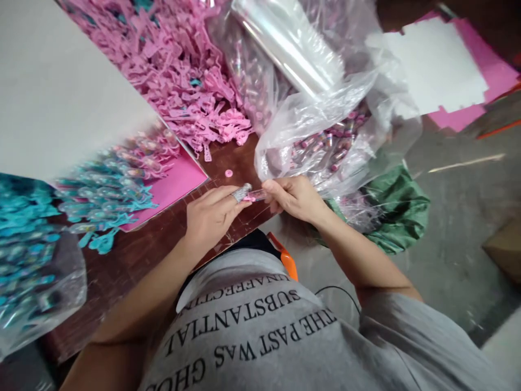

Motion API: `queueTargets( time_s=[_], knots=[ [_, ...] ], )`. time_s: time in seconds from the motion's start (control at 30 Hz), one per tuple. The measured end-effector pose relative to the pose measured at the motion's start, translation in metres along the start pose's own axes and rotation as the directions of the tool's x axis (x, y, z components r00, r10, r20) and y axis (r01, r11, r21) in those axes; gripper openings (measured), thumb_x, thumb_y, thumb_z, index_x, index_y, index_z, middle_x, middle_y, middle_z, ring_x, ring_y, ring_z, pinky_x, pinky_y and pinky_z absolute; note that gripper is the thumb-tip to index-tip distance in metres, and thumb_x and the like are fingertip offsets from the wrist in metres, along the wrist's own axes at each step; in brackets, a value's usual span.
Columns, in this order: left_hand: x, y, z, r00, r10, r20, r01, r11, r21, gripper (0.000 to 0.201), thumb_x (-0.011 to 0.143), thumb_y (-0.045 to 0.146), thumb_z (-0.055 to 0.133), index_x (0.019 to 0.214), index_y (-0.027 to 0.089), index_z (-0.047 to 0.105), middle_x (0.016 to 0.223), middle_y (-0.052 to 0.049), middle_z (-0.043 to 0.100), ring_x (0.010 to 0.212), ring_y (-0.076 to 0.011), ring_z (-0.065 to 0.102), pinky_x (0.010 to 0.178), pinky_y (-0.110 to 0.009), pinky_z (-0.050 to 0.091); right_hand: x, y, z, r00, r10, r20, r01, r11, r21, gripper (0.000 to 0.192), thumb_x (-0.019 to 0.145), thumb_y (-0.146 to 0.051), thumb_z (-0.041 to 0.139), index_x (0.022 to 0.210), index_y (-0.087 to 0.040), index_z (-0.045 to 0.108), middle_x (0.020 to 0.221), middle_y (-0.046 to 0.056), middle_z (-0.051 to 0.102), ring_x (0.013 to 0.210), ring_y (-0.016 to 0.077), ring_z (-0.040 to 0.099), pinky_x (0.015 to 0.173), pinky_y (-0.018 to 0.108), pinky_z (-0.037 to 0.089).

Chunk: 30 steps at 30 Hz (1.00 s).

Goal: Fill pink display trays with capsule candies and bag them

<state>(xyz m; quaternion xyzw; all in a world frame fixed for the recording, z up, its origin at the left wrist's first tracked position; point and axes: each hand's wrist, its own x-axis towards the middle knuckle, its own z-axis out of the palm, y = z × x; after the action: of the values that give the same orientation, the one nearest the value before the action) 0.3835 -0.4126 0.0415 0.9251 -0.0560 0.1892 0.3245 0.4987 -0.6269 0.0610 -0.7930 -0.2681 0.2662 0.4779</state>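
Observation:
My left hand [210, 214] is closed in a pinch on a small pink plastic piece [249, 198] above the table's front edge. Silvery tape [241, 192] is wrapped round one of its fingers. From the right, my right hand [295, 198] pinches a small clear tube [258, 194] with pink in it. The tube's end meets the pink piece between the two hands; whether they are joined I cannot tell. Just beyond my fingers a small pink ring [228, 173] lies on the brown table [240, 157].
A heap of pink plastic pieces [175, 70] covers the back. Right of it, a clear plastic bag [309, 119] holds many small tubes. Finished-looking teal and pink pieces [109, 179] lie on pink card [175, 187] at left, near a bag of teal pieces [28, 260].

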Motion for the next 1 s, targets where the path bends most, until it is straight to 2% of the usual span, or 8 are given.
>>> queueTargets(
  time_s=[0.13, 0.2, 0.37, 0.43, 0.5, 0.6, 0.73, 1.0],
  knots=[
    [0.004, -0.003, -0.007, 0.984, -0.168, 0.063, 0.176, 0.971, -0.163, 0.025, 0.107, 0.042, 0.067, 0.106, 0.025, 0.086, 0.107, -0.004, 0.085, 0.093, -0.0188, 0.077, 0.084, -0.03, 0.06, 0.014, 0.024, -0.048, 0.96, 0.052, -0.275, -0.121, 0.963, -0.241, 0.079, 0.108, -0.079, 0.027, 0.101, -0.021, 0.079, 0.089, 0.01, 0.08, 0.075, 0.0203, 0.074, 0.074, 0.034, 0.056],
    [0.004, -0.005, -0.008, 0.94, -0.305, 0.156, 0.34, 0.888, -0.309, 0.029, 0.106, 0.046, 0.068, 0.106, 0.023, 0.086, 0.103, -0.005, 0.085, 0.091, -0.0189, 0.076, 0.084, -0.03, 0.06, 0.025, 0.047, -0.076, 0.91, 0.005, -0.415, -0.252, 0.802, -0.542, 0.05, 0.111, -0.058, 0.042, 0.119, -0.023, 0.078, 0.114, 0.014, 0.079, 0.099, 0.0278, 0.074, 0.084, 0.041, 0.056],
    [0.0, -0.009, -0.001, 0.808, -0.507, 0.301, 0.571, 0.545, -0.614, 0.042, 0.081, 0.054, 0.092, 0.104, 0.02, 0.082, 0.112, -0.008, 0.084, 0.1, -0.0217, 0.076, 0.093, -0.034, 0.061, 0.044, 0.1, -0.113, 0.965, 0.079, -0.252, -0.26, 0.441, -0.859, 0.036, 0.103, -0.025, 0.047, 0.126, -0.023, 0.074, 0.141, 0.022, 0.066, 0.129, 0.039, 0.059, 0.089, 0.05, 0.054],
    [-0.002, -0.009, 0.0, 0.79, -0.538, 0.295, 0.574, 0.479, -0.664, 0.042, 0.078, 0.052, 0.094, 0.102, 0.02, 0.082, 0.114, -0.008, 0.083, 0.103, -0.0209, 0.075, 0.097, -0.034, 0.061, 0.042, 0.102, -0.11, 0.958, 0.013, -0.286, -0.258, 0.473, -0.843, 0.028, 0.102, -0.028, 0.052, 0.12, -0.02, 0.072, 0.133, 0.024, 0.069, 0.122, 0.0363, 0.062, 0.091, 0.05, 0.055],
    [-0.003, -0.009, -0.001, 0.776, -0.547, 0.313, 0.583, 0.432, -0.689, 0.039, 0.08, 0.051, 0.094, 0.102, 0.021, 0.082, 0.113, -0.007, 0.083, 0.101, -0.0195, 0.075, 0.096, -0.034, 0.062, 0.031, 0.091, -0.095, 0.929, -0.132, -0.346, -0.18, 0.656, -0.733, 0.023, 0.099, -0.032, 0.062, 0.117, -0.021, 0.069, 0.122, 0.02, 0.073, 0.107, 0.0307, 0.068, 0.089, 0.047, 0.058],
    [-0.005, -0.008, -0.005, 0.762, -0.538, 0.361, 0.606, 0.396, -0.69, 0.037, 0.082, 0.05, 0.093, 0.1, 0.02, 0.082, 0.102, -0.007, 0.084, 0.087, -0.0172, 0.075, 0.081, -0.031, 0.064, 0.009, 0.058, -0.054, 0.913, -0.275, -0.302, 0.207, 0.949, -0.237, 0.036, 0.098, -0.04, 0.072, 0.131, -0.029, 0.063, 0.117, 0.01, 0.075, 0.095, 0.0232, 0.075, 0.074, 0.036, 0.064],
    [-0.006, -0.006, -0.006, 0.766, -0.513, 0.387, 0.611, 0.393, -0.688, 0.038, 0.083, 0.053, 0.091, 0.103, 0.022, 0.084, 0.099, -0.007, 0.084, 0.081, -0.0171, 0.075, 0.073, -0.03, 0.064, -0.003, 0.019, 0.004, 0.933, -0.357, -0.042, 0.359, 0.918, 0.171, 0.03, 0.103, -0.037, 0.072, 0.131, -0.029, 0.071, 0.122, 0.005, 0.079, 0.089, 0.0164, 0.078, 0.073, 0.031, 0.068],
    [-0.019, -0.009, -0.008, 0.848, -0.499, 0.177, 0.505, 0.663, -0.552, 0.029, 0.089, 0.047, 0.087, 0.103, 0.021, 0.083, 0.099, -0.002, 0.084, 0.085, -0.0163, 0.074, 0.084, -0.03, 0.06, 0.01, 0.001, 0.021, 0.895, -0.445, -0.012, 0.444, 0.894, -0.059, 0.019, 0.102, -0.038, 0.075, 0.118, -0.027, 0.078, 0.109, 0.005, 0.085, 0.097, 0.0205, 0.082, 0.088, 0.036, 0.068]
  ],
)
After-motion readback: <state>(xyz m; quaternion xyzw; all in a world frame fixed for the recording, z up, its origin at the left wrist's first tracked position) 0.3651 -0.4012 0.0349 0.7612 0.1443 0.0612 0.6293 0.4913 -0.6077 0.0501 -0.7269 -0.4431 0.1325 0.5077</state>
